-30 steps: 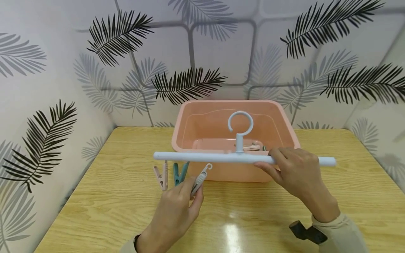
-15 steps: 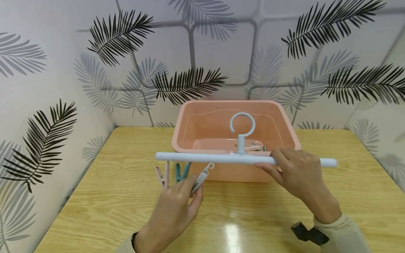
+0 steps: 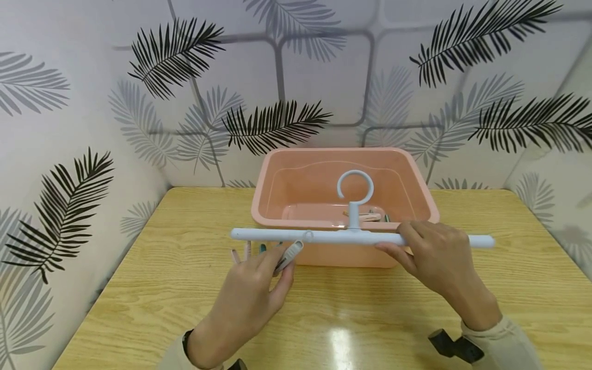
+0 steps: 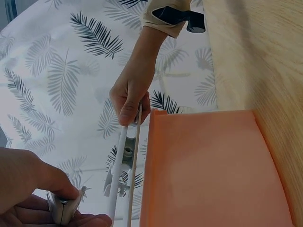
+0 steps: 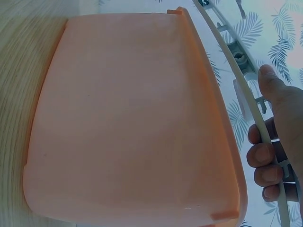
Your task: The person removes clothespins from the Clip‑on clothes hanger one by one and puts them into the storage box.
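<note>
My right hand (image 3: pixel 432 252) grips a pale blue hanger (image 3: pixel 324 237) right of its upright hook, holding the bar level before the basin. In my left hand (image 3: pixel 250 293), a grey clothespin (image 3: pixel 291 254) is pinched between thumb and fingers. Its small hook overlaps the bar left of the hanger's middle. From the bar's left part hang a pale pink clothespin (image 3: pixel 247 250) and a teal clothespin (image 3: pixel 262 248), both partly hidden by my left hand. The left wrist view shows the held clothespin (image 4: pixel 64 208) end-on beside the bar. In the right wrist view my fingers (image 5: pixel 267 175) curl round the bar.
A pink plastic basin (image 3: pixel 344 151) stands on the wooden table (image 3: pixel 185 267) behind the hanger. Several more clothespins (image 3: pixel 369 217) lie on its bottom. Leaf-patterned covering (image 3: pixel 324 77) rises behind the table and on both sides.
The clothespin in my left hand has tilted, and its hook has gone from just below the bar to overlapping it. The hanger has sunk slightly and shifted a little right.
</note>
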The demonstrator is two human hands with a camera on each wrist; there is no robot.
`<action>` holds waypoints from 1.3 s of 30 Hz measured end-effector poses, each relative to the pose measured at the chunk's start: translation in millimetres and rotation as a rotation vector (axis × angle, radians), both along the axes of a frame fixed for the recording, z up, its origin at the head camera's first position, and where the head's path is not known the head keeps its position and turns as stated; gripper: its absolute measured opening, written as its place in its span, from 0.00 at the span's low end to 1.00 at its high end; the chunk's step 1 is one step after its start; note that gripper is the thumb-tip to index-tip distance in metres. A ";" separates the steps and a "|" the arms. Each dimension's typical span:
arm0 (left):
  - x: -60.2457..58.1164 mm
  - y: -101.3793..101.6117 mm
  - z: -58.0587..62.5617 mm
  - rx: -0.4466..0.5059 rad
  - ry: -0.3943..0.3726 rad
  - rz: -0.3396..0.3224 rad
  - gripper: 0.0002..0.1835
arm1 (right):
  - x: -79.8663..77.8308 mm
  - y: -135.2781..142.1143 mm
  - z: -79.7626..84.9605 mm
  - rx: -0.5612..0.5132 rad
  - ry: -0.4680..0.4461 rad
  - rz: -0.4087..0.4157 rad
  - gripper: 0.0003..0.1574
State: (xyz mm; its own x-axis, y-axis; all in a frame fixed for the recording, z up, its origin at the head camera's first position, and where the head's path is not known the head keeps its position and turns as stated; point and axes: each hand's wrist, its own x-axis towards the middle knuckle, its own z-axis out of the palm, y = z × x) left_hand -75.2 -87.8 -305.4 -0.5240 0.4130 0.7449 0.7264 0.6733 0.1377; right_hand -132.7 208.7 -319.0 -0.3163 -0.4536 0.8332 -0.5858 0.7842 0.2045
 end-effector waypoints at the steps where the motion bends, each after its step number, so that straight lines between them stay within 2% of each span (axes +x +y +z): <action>1: -1.3 -0.5 2.0 -0.007 0.016 0.008 0.15 | 0.5 0.1 0.5 0.000 0.005 0.001 0.39; 7: -11.8 -5.1 17.6 0.003 0.023 0.003 0.11 | 2.5 0.5 1.6 0.003 0.008 0.002 0.39; 17: -34.1 -16.2 39.4 -0.012 -0.120 0.027 0.07 | 4.1 -0.1 0.6 0.010 0.003 0.007 0.39; 22: -43.8 -18.6 45.3 -0.032 -0.175 0.043 0.05 | 4.7 0.6 -0.6 0.008 -0.002 0.005 0.39; 25: -48.6 -19.3 48.4 -0.051 -0.181 0.047 0.05 | 5.3 1.3 -1.1 0.008 -0.003 0.005 0.38; 34: -70.5 -21.4 54.4 -0.108 -0.238 0.035 0.03 | 6.7 3.7 -3.6 0.013 -0.011 0.003 0.38; 39: -80.6 -20.8 56.9 -0.101 -0.268 0.005 0.02 | 7.8 4.4 -4.2 0.015 -0.009 0.008 0.38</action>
